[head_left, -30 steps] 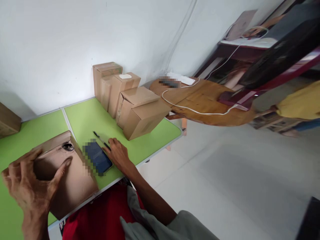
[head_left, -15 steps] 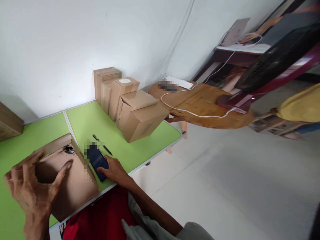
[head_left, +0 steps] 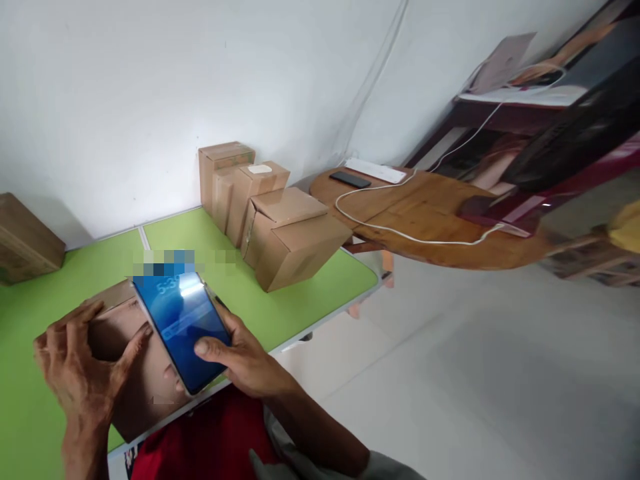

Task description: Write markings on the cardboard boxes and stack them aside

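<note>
— What is the right hand [head_left: 245,360] doing?

— It is gripping a phone [head_left: 183,327], fingers wrapping its edge and the thumb lying on the lit screen. The phone is being held tilted, raised off the green desk [head_left: 300,293], just in front of the person.

— And the left hand [head_left: 83,363]?

— It is resting just to the left of the phone, fingers spread and pressing down on a flat cardboard box [head_left: 135,373] lying at the desk's near edge. The phone's lower corner is overlapping that box from where I am standing; whether they are touching, I cannot tell.

— Anything beyond the hands?

— Farther out past the right hand, a cluster of sealed cartons [head_left: 273,220] is sitting near the wall. Off beyond the left hand, another brown box [head_left: 25,240] is leaning at the desk's far corner. Well past the cartons, a wooden table [head_left: 435,220] is carrying a white cable [head_left: 400,233] and a dark phone [head_left: 350,179].
</note>
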Tool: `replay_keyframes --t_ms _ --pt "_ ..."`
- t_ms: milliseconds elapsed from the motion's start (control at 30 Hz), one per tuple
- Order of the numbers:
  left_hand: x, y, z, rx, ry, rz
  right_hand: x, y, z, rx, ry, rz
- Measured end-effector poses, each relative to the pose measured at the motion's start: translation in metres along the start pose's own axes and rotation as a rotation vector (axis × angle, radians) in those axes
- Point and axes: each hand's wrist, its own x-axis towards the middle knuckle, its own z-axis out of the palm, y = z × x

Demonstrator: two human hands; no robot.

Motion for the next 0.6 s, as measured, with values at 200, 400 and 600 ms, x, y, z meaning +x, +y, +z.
replay_keyframes --t_ms 200,400,600 --pt "-0.008 -0.008 -0.006 0.02 -0.001 0.03 0.005 0.019 0.021 0.053 -0.121 0.008" --pt "-0.008 -0.002 -0.007 0.007 -0.011 0.01 -0.002 0.024 0.017 0.036 0.024 -0.024" --pt "-0.005 0.007 -0.008 0.012 0.02 -0.03 -0.002 0.014 0.0 0.076 0.18 0.024"
